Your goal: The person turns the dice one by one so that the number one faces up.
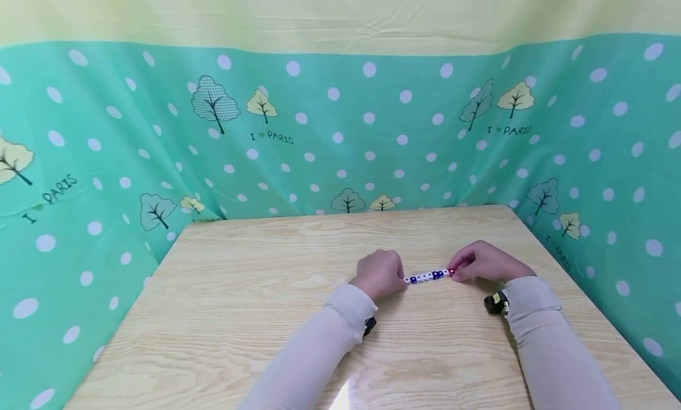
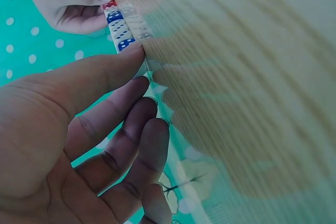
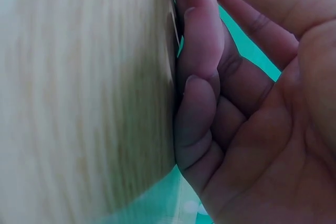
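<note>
A straight row of small dice, white and blue with a red die at the right end, lies on the wooden table. My left hand pinches the left end of the row between thumb and fingers; in the left wrist view its thumb hides the end piece, beside a blue die. At the other end, my right hand pinches the red die. In the right wrist view the right hand's fingers curl close to the tabletop, and the dice are practically out of sight.
The light wooden table runs back to a green dotted cloth with printed trees, which also rises at the left and right sides. A small black camera is strapped to the right wrist.
</note>
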`<state>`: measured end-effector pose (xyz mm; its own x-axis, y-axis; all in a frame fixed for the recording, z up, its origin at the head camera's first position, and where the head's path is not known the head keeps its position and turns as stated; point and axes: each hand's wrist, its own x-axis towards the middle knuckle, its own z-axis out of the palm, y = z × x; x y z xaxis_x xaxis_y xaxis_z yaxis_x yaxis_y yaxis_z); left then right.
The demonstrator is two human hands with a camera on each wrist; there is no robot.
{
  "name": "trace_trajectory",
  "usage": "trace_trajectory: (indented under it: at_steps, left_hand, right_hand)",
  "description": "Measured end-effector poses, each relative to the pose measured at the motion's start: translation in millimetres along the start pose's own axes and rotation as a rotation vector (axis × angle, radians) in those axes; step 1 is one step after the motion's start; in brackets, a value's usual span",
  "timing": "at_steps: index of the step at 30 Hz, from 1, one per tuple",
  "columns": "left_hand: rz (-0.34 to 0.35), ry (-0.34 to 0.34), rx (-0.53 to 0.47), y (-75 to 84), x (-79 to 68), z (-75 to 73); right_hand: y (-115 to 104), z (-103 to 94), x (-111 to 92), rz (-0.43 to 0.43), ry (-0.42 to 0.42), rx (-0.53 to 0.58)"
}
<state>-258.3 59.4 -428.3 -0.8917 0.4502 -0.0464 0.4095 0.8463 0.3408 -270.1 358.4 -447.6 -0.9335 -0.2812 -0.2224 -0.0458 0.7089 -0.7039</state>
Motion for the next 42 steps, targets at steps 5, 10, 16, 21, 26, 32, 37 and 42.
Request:
trace_trajectory:
  at_steps: [5,10,16,21,26,32,37,42]
  left_hand:
    - [-0.004,-0.008,0.005,1.3,3.7,0.7]
    - [-0.023,-0.021,0.008,1.3,5.4,0.4]
    - [-0.037,-0.030,0.007,0.4,6.1,0.2]
    - [-0.057,-0.041,0.004,-2.1,5.5,0.7]
    - [-0.056,-0.027,-0.002,-3.0,6.8,-1.2]
    - [-0.054,-0.018,-0.028,-2.7,7.3,-0.5]
    - [-0.051,-0.020,-0.040,-3.8,8.5,1.6]
    - [-0.057,-0.013,-0.045,-3.8,11.7,0.5]
  right_hand:
    - [-2,0.8,1,-0.008,-0.009,0.007]
    - [-2,2.1,2,0.000,-0.009,0.013]
    - [-3,6.7,1,0.007,0.006,0.010]
    - [-4,11.0,-1,0.007,0.005,0.014]
    - [-2,8.7,1,0.016,0.029,0.003]
    - [1,9.1,0,0.009,0.055,0.012]
    - [0,11.0,-2,0.014,0.051,0.026]
    - [-2,8.9,-2,0.025,0.053,0.018]
